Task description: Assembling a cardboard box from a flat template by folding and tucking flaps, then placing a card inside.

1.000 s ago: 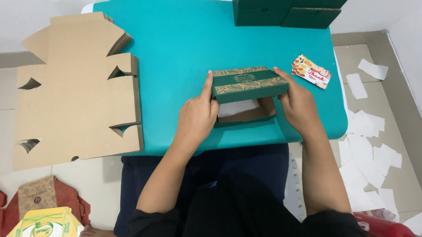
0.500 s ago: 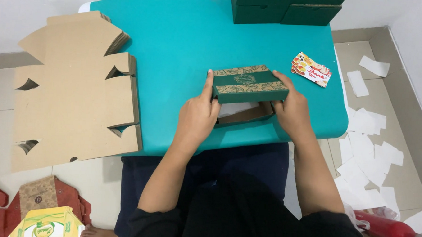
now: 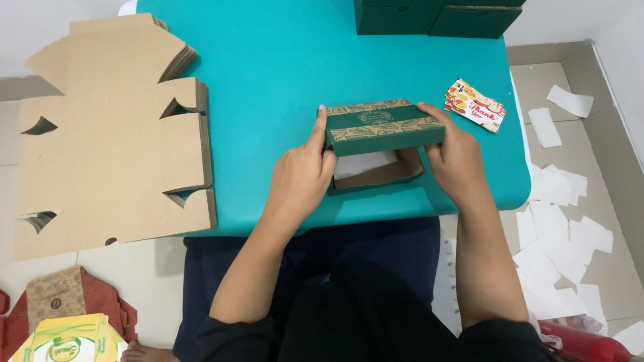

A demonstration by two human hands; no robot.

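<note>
Holding the green box (image 3: 382,127) at both ends, the hands keep its lid half raised over the brown tray (image 3: 380,173) just right of the frame's centre, on the teal table (image 3: 268,77) near its lower edge. My judgement is that uneven pressure from either side could skew the lid or buckle a thin card wall, and that the box sits near enough to the table's lower edge to be pulled off it towards the lap.

The left hand (image 3: 300,176) grips the box's left end, thumb up against the side wall and fingers curled beneath. The right hand (image 3: 457,161) clasps the right end, fingers (image 3: 437,117) laid over the lid's corner. Both forearms rise from the bottom of the frame, bent inward.

A stack of flat cardboard blanks (image 3: 114,136) lies at left, a small printed card (image 3: 475,105) at right, more green boxes (image 3: 434,11) at the top edge, and paper scraps (image 3: 566,228) on the floor at right.
</note>
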